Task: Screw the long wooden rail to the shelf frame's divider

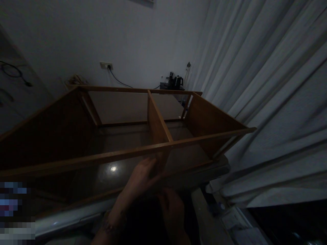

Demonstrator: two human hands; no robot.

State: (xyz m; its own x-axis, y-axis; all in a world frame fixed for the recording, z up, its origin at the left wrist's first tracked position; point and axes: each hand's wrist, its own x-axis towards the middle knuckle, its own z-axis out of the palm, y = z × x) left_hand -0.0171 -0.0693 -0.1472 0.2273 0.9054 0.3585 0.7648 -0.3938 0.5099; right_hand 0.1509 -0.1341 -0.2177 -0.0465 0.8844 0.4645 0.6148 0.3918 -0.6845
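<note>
A brown wooden cabinet frame (112, 156) with an open top spans the middle of the head view. A wooden divider (158, 117) splits it into a wide left bay and a narrower right one. My left hand (145, 173) reaches below the front rail, its fingers and thumb about the front edge of the divider. Lower and to the right, my right hand (172, 206) is held close to my body with its fingers curled. Dim light hides whether anything is in it.
A black kettle (178, 81) stands on a dark surface behind the frame. Long pale curtains (276, 102) hang at the right. A wall socket (106, 65) has a black cable plugged in. Papers (236, 219) lie at the lower right. A pale edge (61, 219) runs below the frame.
</note>
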